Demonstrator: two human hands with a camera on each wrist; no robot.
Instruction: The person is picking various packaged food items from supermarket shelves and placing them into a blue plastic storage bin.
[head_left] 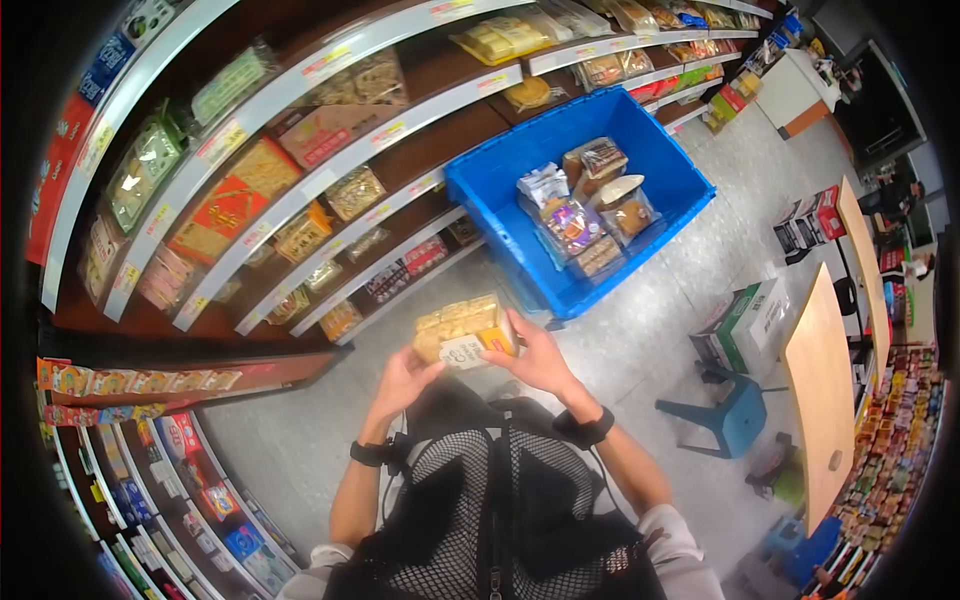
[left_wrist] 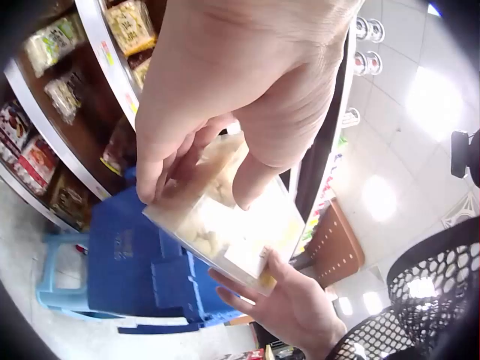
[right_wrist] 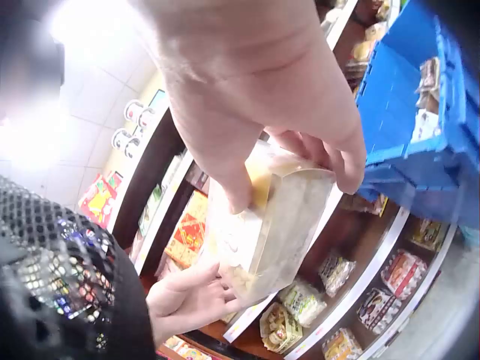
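A clear package of pale yellow food (head_left: 455,325) with a white and yellow label is held in front of the body by both hands. The left hand (head_left: 402,378) grips its left end, thumb on the near side. At the right end the right hand (head_left: 535,355) pinches it, thumb over the label. In the left wrist view the package (left_wrist: 206,225) shows tilted, the left hand (left_wrist: 255,82) above it and the right hand (left_wrist: 296,304) at its lower edge. The right wrist view has the package (right_wrist: 281,217) below the right hand (right_wrist: 262,82), with the left hand (right_wrist: 191,300) touching its far end.
A blue crate (head_left: 500,235) holding several packaged foods stands ahead, beside stocked shelves (head_left: 400,120) that run along the left. To the right are a blue stool (head_left: 735,410), a green and white box (head_left: 745,325) and a wooden table (head_left: 820,380). Grey floor (head_left: 620,350) lies between.
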